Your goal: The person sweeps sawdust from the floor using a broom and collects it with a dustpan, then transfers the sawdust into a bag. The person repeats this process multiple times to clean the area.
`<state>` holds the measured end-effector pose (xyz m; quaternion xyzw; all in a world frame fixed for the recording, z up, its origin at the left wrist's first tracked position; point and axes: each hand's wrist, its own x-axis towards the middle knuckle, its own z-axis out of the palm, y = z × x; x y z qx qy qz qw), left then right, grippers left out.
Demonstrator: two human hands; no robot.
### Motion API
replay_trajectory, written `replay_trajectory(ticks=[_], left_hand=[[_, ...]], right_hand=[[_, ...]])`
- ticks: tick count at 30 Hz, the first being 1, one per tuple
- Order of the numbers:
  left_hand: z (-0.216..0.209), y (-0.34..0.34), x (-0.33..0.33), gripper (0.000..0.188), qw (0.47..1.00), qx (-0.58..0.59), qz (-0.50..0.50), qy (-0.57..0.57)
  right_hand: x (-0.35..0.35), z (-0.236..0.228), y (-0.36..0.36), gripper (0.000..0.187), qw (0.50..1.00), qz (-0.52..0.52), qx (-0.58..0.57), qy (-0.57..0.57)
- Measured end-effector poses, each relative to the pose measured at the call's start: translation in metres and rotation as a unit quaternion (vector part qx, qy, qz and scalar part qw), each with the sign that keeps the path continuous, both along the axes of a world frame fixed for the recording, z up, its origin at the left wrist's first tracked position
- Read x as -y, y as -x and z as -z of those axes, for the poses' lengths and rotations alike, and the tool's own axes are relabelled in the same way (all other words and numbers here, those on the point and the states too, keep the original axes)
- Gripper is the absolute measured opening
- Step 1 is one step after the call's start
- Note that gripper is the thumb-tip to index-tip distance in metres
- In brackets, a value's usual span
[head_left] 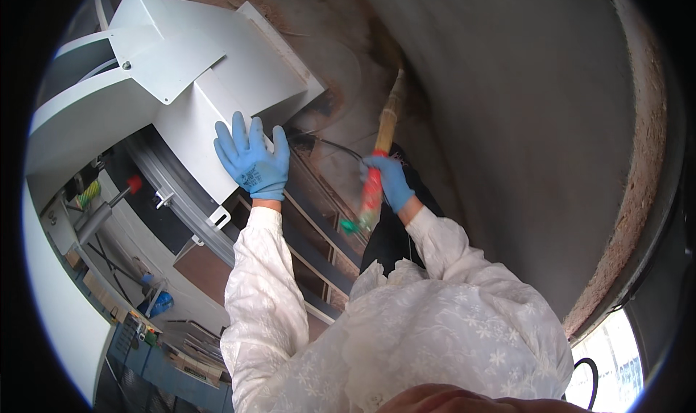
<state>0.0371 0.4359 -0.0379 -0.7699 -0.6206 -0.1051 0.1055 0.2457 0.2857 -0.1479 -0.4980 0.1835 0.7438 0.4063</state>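
Head view shows your left hand [255, 165] in a blue glove, palm down over the white panel [190, 134]. Its fingers are straight and spread wide, with nothing in their grasp; whether the palm bears on the panel you cannot tell from this angle.

Your right hand [394, 182], gloved in the same blue, is wrapped around the pole [389, 119], just at the upper part of its red wrap [371, 194]. The pole stands to the right of your left hand, well apart from it. Its bare, yellowish-brown length slants up and away from your grip, while the wrapped end points back toward you, finishing in a green tip [349, 227] that is somewhat blurred.

Beyond your left hand, the white housing [261, 61] spreads over the upper left, with a grey curved rail [181, 185] below it. A red knob [135, 184] sits to the left of that rail, and lower down lie a blue bag [161, 304] and a pile of boards [192, 359]. On your right, a broad, dark grey wall [522, 123] curves past the pole, edged by a rough brownish band [645, 145]. Your white sleeve [261, 268] covers the left forearm up to near the glove.
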Motion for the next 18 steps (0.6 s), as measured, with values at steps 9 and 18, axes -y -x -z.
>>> replay_trajectory(ticks=[9,18], left_hand=[[-0.002,0.002,-0.001,0.035,0.999,0.02,0.014,0.027],[0.001,0.001,-0.004,0.036,1.0,-0.002,0.005,0.018]], right_hand=[[-0.221,-0.031,0.099,0.009,0.963,0.265,-0.036,-0.012],[-0.282,-0.045,0.123,0.02,0.977,0.17,-0.055,-0.114]])
